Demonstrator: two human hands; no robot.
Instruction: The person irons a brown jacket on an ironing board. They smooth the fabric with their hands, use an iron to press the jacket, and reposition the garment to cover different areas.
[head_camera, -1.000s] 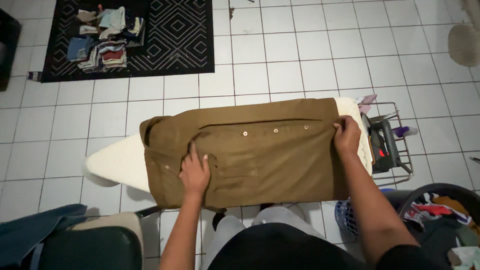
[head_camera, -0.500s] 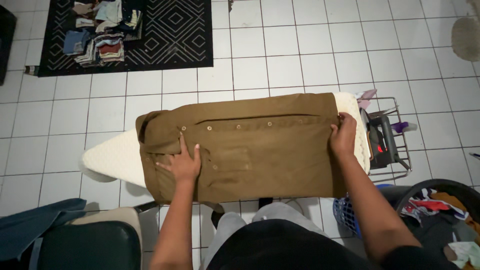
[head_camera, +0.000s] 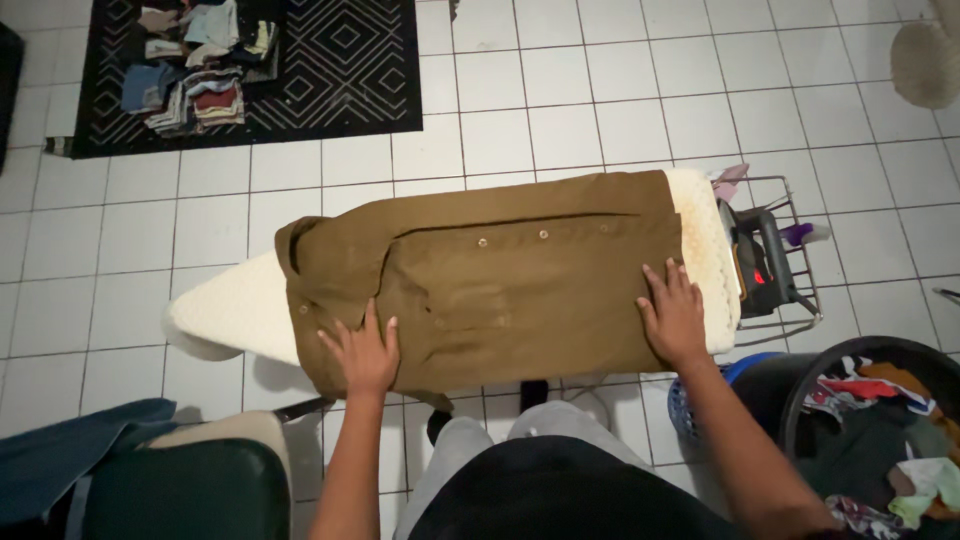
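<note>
Brown button-up shirt (head_camera: 500, 280) is laid flat along an ironing board (head_camera: 225, 315) with a cream padded cover, over a white tiled floor (head_camera: 600, 110). The shirt's long axis runs left to right across the view, following the board; the collar end lies towards the board's narrow nose on the left, and the hem end reaches nearly to the square end on the right. A row of pale buttons is seen along the upper half of the cloth.

Both hands are placed on the near edge of the shirt, directly in front of the person's body, so the garment extends away from the hands and out to both sides. The left hand (head_camera: 362, 352) is pressed flat, fingers spread, on the near left portion, just below the collar area. The right hand (head_camera: 673, 318) is likewise laid flat and open on the near right corner, at the hem. Nothing is gripped by either hand; both palms rest on the fabric. The two hands are set well apart, almost a shirt-length between them, and neither is markedly nearer to the cloth.

An iron (head_camera: 765, 272) is seen parked in the wire rest at the board's right end, just beside the right hand's side. A dark laundry basket (head_camera: 870, 420) of mixed clothes stands lower right. Folded clothes (head_camera: 195, 60) are stacked on a black patterned rug (head_camera: 340, 70), well apart at upper left.
</note>
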